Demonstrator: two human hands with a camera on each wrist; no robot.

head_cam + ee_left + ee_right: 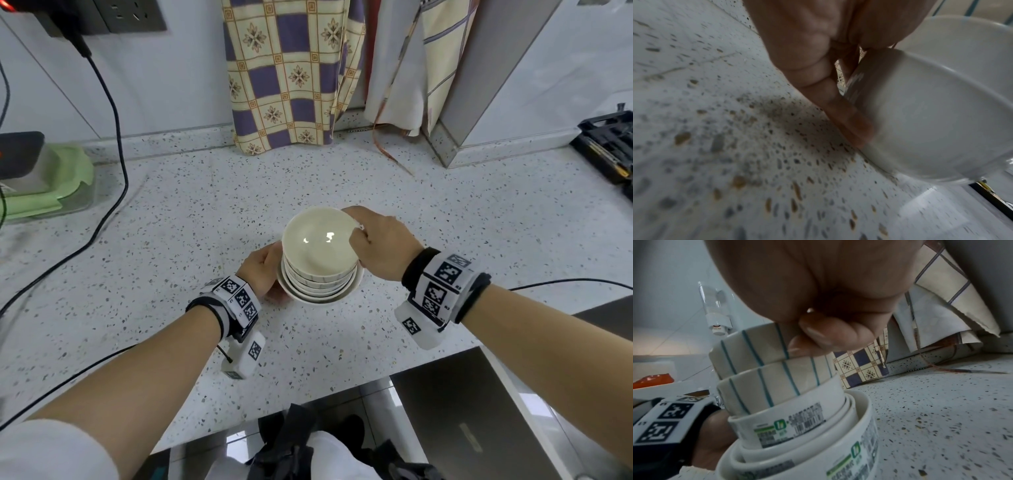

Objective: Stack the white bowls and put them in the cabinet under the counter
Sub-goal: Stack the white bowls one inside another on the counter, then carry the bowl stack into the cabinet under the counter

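- The right hand (380,245) pinches the rim of the top bowl (317,240), thumb and curled fingers closed on its far-right edge; in the right wrist view the fingertips (818,335) press the blue-striped wall just under the rim.
- The left hand (263,270) cups the stack of white bowls (320,277) from its left side, fingers (838,113) laid along the outer wall of the bottom bowl (931,129) down near the counter; how firmly they grip is hard to judge, as the view is blurred.
- The stack stands nested on the speckled counter (205,212), near its front edge and directly before the person; it appears to sit on the surface rather than hang in the air, though the base is hidden.
- Stacking looks complete or at its last bowl, with the top bowl seated level in the one below.
- The next move likely calls for both hands to carry the stack low, and a free hand to open the cabinet under the counter, which is not clearly seen here.
- Behind hangs a checked cloth (291,75); a green-lidded container (51,185) and a black cable (113,113) lie at the left.
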